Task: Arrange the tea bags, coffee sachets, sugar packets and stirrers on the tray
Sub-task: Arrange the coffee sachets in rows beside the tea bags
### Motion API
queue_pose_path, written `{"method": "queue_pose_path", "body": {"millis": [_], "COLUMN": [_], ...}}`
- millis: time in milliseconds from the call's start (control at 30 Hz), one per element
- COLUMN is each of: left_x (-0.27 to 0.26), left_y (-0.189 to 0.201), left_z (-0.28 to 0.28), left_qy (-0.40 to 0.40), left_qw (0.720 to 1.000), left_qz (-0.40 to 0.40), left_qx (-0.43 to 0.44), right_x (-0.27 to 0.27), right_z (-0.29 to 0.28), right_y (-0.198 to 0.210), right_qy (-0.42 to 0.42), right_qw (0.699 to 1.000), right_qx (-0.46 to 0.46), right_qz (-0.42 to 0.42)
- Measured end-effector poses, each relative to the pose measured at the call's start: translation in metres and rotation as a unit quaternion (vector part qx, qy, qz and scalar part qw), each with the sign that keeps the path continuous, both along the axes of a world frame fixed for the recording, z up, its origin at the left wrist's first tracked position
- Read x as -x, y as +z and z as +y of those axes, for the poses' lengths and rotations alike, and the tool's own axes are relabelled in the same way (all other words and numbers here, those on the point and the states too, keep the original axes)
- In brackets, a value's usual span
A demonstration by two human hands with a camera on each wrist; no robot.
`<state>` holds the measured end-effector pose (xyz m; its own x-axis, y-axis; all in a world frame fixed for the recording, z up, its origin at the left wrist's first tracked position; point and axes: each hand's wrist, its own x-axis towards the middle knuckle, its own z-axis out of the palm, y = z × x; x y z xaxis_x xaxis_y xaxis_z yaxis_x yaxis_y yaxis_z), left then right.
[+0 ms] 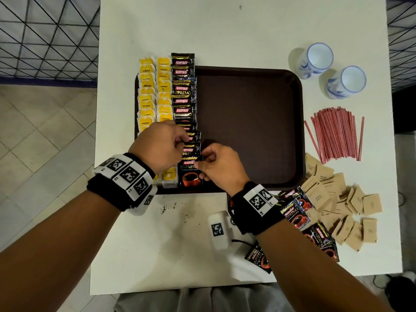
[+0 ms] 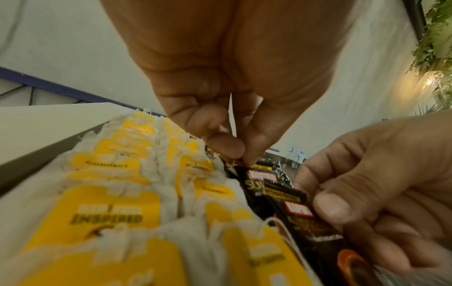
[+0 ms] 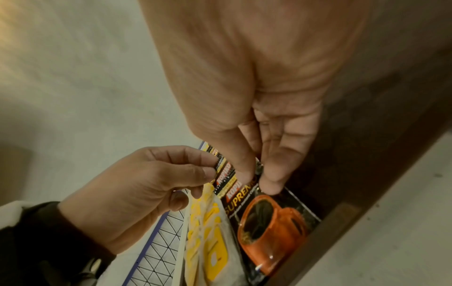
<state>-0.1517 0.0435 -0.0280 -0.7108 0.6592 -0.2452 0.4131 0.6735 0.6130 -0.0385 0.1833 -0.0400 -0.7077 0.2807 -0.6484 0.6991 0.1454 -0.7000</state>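
Observation:
A brown tray (image 1: 252, 122) holds two columns of yellow-tagged tea bags (image 1: 155, 93) along its left side. Beside them lies a column of overlapping black coffee sachets (image 1: 183, 91). My left hand (image 1: 185, 140) pinches the top edge of a sachet (image 2: 259, 179) near the column's close end. My right hand (image 1: 200, 162) pinches the upper right corner of the nearest sachet (image 1: 189, 174), which lies against the tray's near rim. Red stirrers (image 1: 337, 134) and brown sugar packets (image 1: 337, 199) lie on the table right of the tray.
Several loose coffee sachets (image 1: 297, 210) lie under and beside my right forearm. Two white-and-blue cups (image 1: 315, 59) stand at the back right. A white block with a marker (image 1: 219, 230) sits near the front edge. Dark crumbs (image 1: 166, 208) dot the white table (image 1: 225, 30).

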Motion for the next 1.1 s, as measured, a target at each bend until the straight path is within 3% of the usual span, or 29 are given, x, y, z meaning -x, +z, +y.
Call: {"method": "queue_pose_path", "body": {"millis": [367,600,867,1100], "left_x": [-0.004,0.0,0.004,-0.008], "left_y": [-0.004,-0.002,0.002,0.01], "left_z": [-0.002,-0.004,-0.008,-0.005], "left_qy": [0.009,0.026,0.035,0.062], "left_qw": [0.999,0.999,0.998,0.996], "left_qz": [0.022,0.036,0.053,0.052], "left_qx": [0.023,0.003,-0.009,-0.039], "right_x": [-0.004,-0.001,0.011,-0.011], "right_z": [-0.008,-0.003,-0.006,0.012], "right_y": [0.003,0.004,0.01,0.016], "right_qy": [0.017,0.067,0.097,0.036], "right_qw": [1.0,0.988,0.983,0.988], "right_qx": [-0.014,-0.136,-0.147,-0.144], "right_qz": [0.0,0.025,0.05,0.044]}}
